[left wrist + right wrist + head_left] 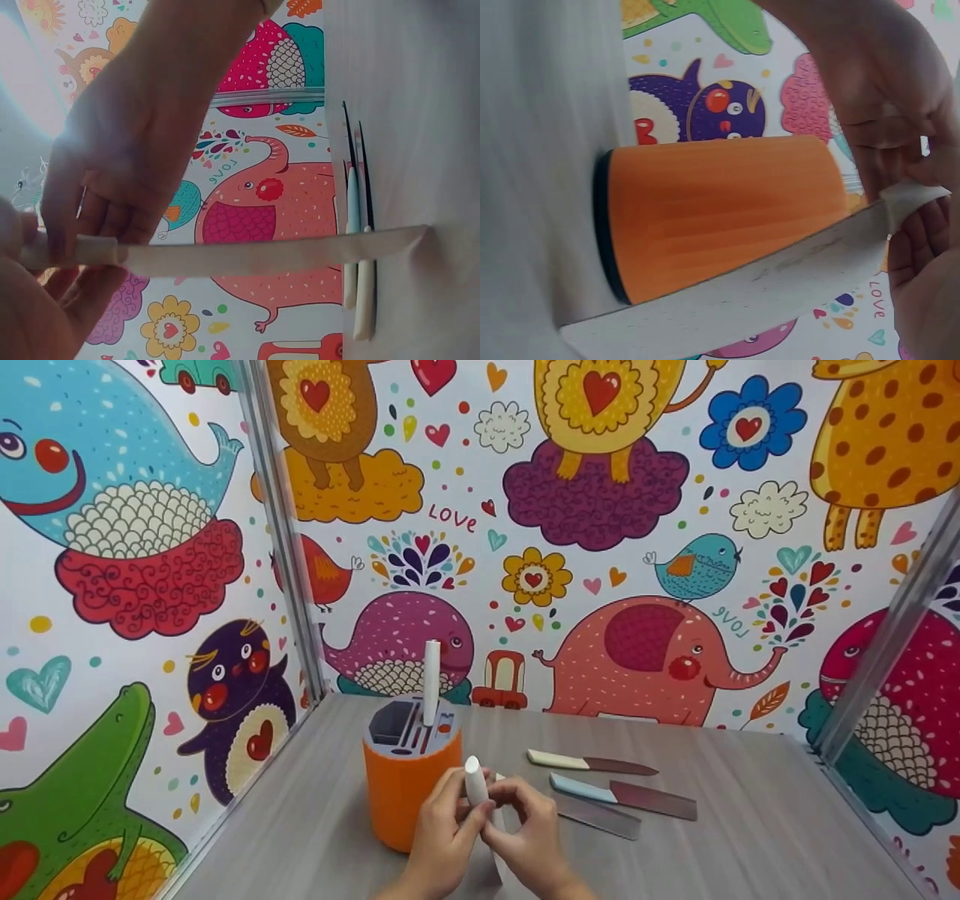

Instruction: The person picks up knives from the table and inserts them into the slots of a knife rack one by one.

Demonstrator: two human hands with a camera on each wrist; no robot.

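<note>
Between both hands a knife stands with its white handle (pixel 476 781) up and its broad blade (pixel 757 289) pointing down. My left hand (pixel 441 829) holds the handle with curled fingers and thumb. From the other side my right hand (pixel 531 823) pinches the same handle. The blade's tip is at or near the tabletop; I cannot tell if it touches. Just left of the hands is an orange knife block (pixel 412 791) with a grey slotted top. A white handle (pixel 432 682) sticks up from one of its slots.
On the grey table (pixel 720 855), right of the hands, lie a knife with a cream handle (pixel 559 760), a cleaver with a pale blue handle (pixel 581 787) and another wide blade (pixel 600 816) partly behind the right hand. Cartoon-printed walls (pixel 480 547) enclose the table's back and sides.
</note>
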